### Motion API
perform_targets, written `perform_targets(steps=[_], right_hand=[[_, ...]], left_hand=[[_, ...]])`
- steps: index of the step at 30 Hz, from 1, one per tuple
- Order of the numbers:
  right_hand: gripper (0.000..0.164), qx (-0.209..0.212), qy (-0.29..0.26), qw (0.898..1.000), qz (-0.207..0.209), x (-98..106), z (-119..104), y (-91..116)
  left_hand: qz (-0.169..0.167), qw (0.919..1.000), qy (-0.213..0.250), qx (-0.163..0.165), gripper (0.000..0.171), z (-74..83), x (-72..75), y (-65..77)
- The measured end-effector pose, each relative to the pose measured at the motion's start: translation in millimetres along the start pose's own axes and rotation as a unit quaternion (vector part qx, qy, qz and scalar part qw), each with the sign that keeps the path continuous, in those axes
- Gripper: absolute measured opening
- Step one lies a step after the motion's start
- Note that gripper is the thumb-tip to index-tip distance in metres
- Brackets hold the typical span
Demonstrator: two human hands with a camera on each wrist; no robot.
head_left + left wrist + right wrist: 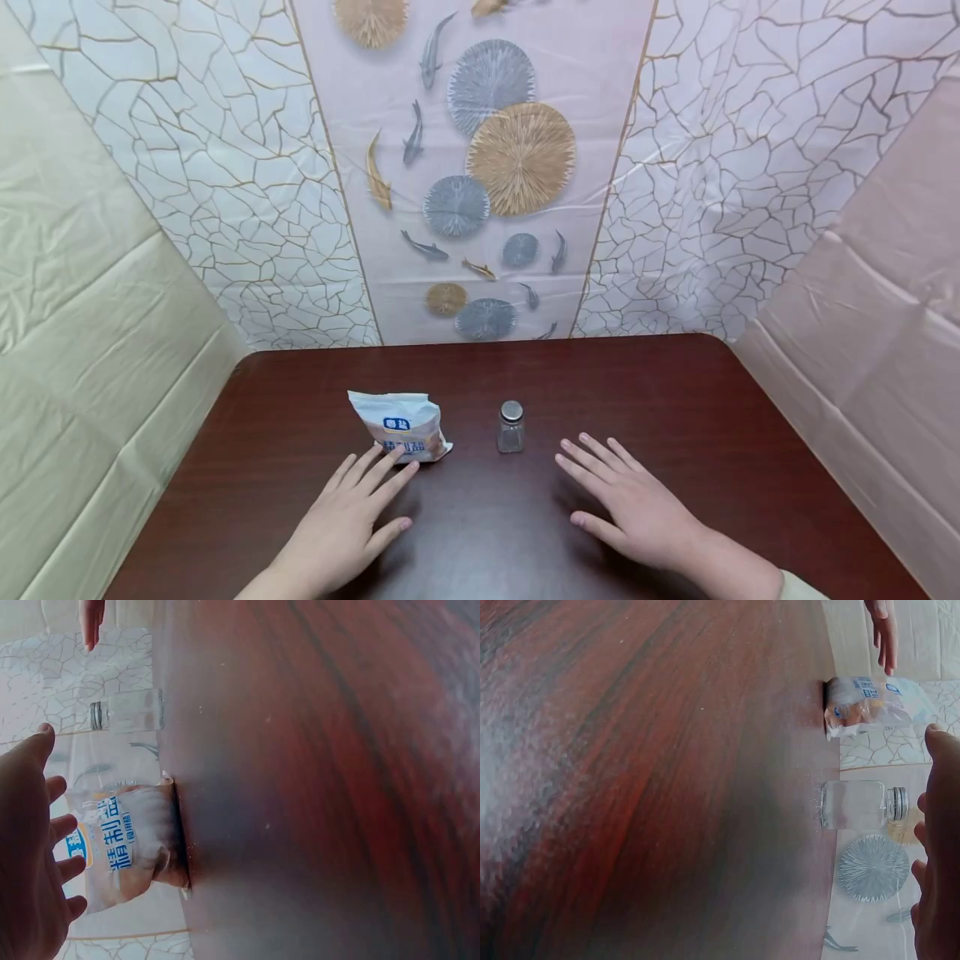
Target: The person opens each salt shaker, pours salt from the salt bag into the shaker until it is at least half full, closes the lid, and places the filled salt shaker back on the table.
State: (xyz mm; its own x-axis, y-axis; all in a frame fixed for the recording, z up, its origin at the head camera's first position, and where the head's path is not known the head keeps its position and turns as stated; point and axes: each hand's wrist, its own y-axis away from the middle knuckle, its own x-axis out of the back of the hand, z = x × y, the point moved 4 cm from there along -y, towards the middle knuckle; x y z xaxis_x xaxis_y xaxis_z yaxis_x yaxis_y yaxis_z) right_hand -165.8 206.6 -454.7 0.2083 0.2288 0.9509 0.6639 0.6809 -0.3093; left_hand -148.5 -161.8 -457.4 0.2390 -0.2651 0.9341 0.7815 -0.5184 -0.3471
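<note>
A plastic bag of salt [405, 427], white and pinkish with blue print, stands on the table left of centre. To its right is a small glass shaker [511, 428] with a metal lid, upright; in the right wrist view the clear shaker [859, 804] looks empty. My left hand [341, 525] hovers in front of the bag, fingers spread and straight, holding nothing. In the left wrist view its fingers overlap the bag [124, 844], and I cannot tell whether they touch it. Right of the shaker and apart from it, my right hand [633, 500] hovers palm down with straight fingers, holding nothing.
The dark red-brown wooden table [480, 533] has rounded far corners. Behind it hangs a patterned cloth [525, 250] with fish and round leaf shapes. Beige cloth walls [97, 333] slope along the left and right sides.
</note>
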Motion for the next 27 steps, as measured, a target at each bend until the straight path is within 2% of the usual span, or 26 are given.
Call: perform_targets(steps=[9,12,16,19,21,27], right_hand=[[0.066,0.023,-0.013,1.0,0.002,-1.1,-1.4,-3.7],[0.059,-0.004,-0.031,1.0,-0.006,-2.4,-1.6,-4.8],[0.047,-0.07,-0.067,0.995,-0.007,-2.2,-1.2,-9.1],[0.041,-0.12,-0.099,0.988,-0.005,-2.0,-0.6,-14.4],[0.036,-0.154,-0.132,0.979,-0.008,-2.3,-0.7,-18.5],[0.028,-0.252,-0.225,0.941,-0.012,-4.5,-1.7,-30.6]], left_hand=[[-0.009,0.9995,0.025,0.017,0.058,2.3,-5.8,-2.0],[-0.021,0.9979,0.047,0.04,0.055,5.4,-8.4,-6.1],[-0.034,0.9918,0.092,0.081,0.053,11.2,-12.3,-13.2],[-0.049,0.9823,0.137,0.117,0.051,16.2,-16.7,-19.7],[-0.06,0.9733,0.17,0.142,0.051,19.7,-20.4,-24.6],[-0.068,0.9395,0.276,0.191,0.049,30.8,-31.9,-41.6]])
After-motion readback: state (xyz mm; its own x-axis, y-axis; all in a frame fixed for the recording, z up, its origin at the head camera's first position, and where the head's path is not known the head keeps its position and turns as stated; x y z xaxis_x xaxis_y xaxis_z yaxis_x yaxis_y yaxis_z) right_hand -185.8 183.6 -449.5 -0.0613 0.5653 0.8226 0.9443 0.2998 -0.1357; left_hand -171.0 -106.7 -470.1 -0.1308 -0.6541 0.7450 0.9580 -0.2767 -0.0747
